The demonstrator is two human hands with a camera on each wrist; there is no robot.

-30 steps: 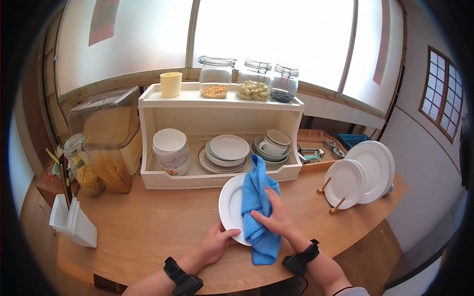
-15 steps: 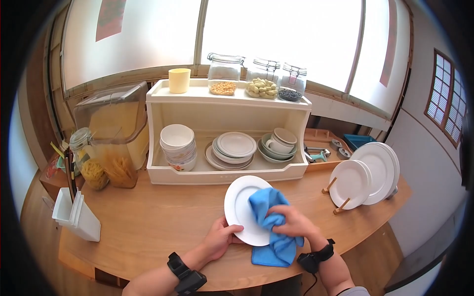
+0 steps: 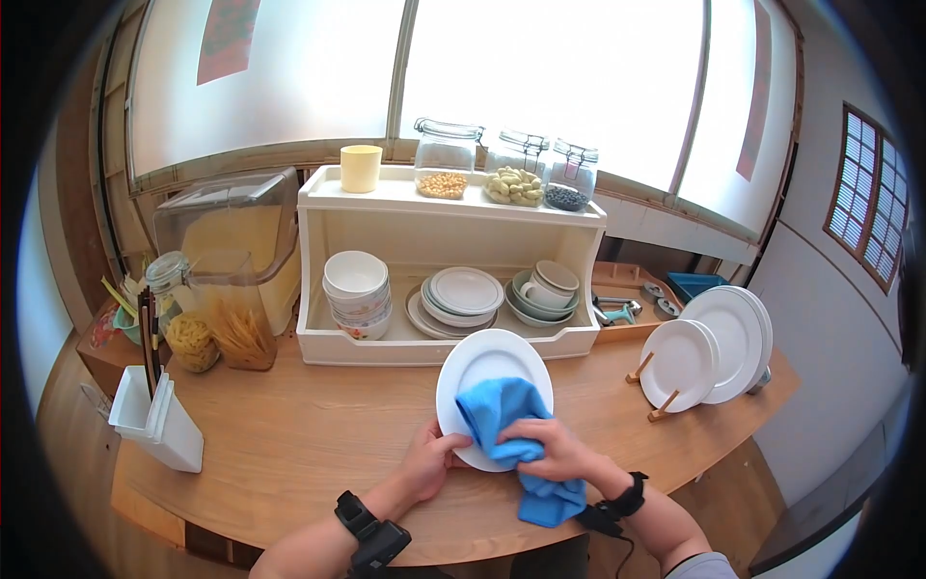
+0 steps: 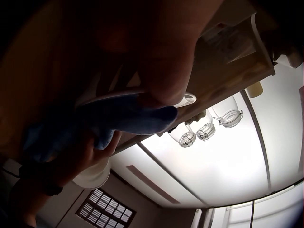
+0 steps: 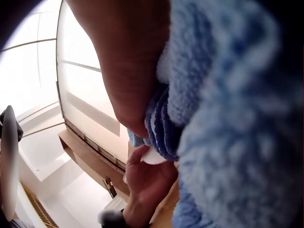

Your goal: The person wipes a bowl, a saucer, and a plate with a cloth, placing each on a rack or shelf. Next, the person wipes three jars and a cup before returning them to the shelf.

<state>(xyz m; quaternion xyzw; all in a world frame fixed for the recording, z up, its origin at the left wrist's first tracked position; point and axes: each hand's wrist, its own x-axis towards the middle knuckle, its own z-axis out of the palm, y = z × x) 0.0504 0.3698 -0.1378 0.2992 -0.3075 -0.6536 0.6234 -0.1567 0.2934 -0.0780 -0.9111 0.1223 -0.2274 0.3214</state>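
A white plate (image 3: 495,355) is tilted up over the front of the table. My left hand (image 3: 425,465) grips its lower left rim, thumb on the front face and the other fingers behind. My right hand (image 3: 553,450) holds a bunched blue cloth (image 3: 503,400) against the lower part of the plate, and the cloth's loose end hangs below that hand. Fuzzy folds of the cloth (image 5: 228,123) fill much of the right wrist view. The left thumb (image 4: 166,85) lies over the plate's rim in the left wrist view.
Behind the plate stands a cream shelf (image 3: 453,354) with bowls (image 3: 356,274), stacked small plates (image 3: 465,291) and a cup (image 3: 548,290). White plates (image 3: 733,338) stand in a wooden rack (image 3: 664,405) at right. A white utensil holder (image 3: 159,425) is at left, near pasta containers (image 3: 231,318).
My right hand has moved the cloth across the plate, first down and right, then back left over its lower face. The left hand keeps its grip; the plate has risen slightly.
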